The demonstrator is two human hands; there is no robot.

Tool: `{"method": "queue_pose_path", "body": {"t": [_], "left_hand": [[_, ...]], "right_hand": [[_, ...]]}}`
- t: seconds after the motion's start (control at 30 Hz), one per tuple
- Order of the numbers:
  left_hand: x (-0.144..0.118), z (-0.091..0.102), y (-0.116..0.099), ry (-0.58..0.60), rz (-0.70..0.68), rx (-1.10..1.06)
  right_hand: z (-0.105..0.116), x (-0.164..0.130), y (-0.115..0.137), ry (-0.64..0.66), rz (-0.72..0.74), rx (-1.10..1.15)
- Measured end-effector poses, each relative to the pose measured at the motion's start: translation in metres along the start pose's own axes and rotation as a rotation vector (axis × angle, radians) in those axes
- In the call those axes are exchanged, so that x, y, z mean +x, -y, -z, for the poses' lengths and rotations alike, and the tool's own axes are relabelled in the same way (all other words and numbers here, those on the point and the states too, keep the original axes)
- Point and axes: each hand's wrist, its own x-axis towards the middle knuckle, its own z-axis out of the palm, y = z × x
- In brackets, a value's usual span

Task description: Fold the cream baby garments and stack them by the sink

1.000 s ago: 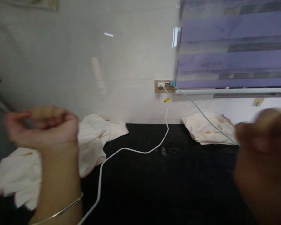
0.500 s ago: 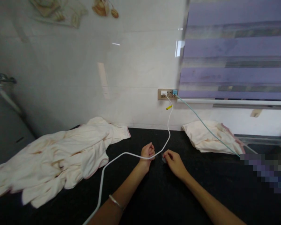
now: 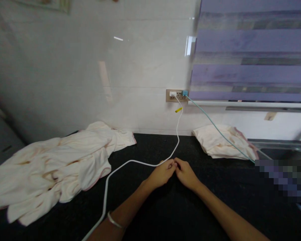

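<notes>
My left hand [image 3: 161,174] and my right hand [image 3: 187,173] lie on the black countertop [image 3: 195,204] with their fingertips touching at the middle. The fingers of both are curled inward, and whatever sits between them is hidden. A white cable [image 3: 130,163] runs from a white plug in the wall socket [image 3: 176,95] down across the counter. It passes right by my left hand's fingers and then off the front edge. A thin bangle [image 3: 114,221] circles my left wrist.
A crumpled cream cloth [image 3: 57,167] is spread at the left, and a folded cream cloth [image 3: 223,142] lies against the wall at the right. A teal cable [image 3: 215,129] crosses that cloth. A purple blind [image 3: 251,53] hangs at upper right and a steel sink rim [image 3: 278,144] is beyond.
My hands were blurred and close to the camera, then reached out onto the counter. In the last half second they closed the gap over a small grey speck and now touch.
</notes>
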Motion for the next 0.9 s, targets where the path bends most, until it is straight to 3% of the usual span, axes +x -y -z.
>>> {"method": "queue_pose_path", "body": {"t": [0.1, 0.2, 0.43, 0.67, 0.8, 0.9], "left_hand": [[-0.004, 0.008, -0.001, 0.032, -0.013, 0.08], [-0.004, 0.024, 0.003, -0.008, -0.013, 0.277], [0.015, 0.07, 0.046, -0.335, -0.025, 0.451], [0.015, 0.113, 0.086, -0.553, 0.27, 0.767], [0.018, 0.114, 0.092, -0.552, 0.506, 0.772], [0.021, 0.11, 0.093, -0.539, 0.571, 0.804]], "right_hand": [[0.001, -0.001, 0.002, 0.03, 0.025, -0.018], [0.003, -0.003, 0.006, 0.073, 0.051, -0.091], [0.005, -0.005, 0.012, 0.125, 0.028, -0.153], [0.008, -0.004, 0.013, 0.144, 0.022, -0.161], [0.007, -0.004, 0.012, 0.152, 0.018, -0.2], [0.006, -0.004, 0.012, 0.153, 0.025, -0.225]]}}
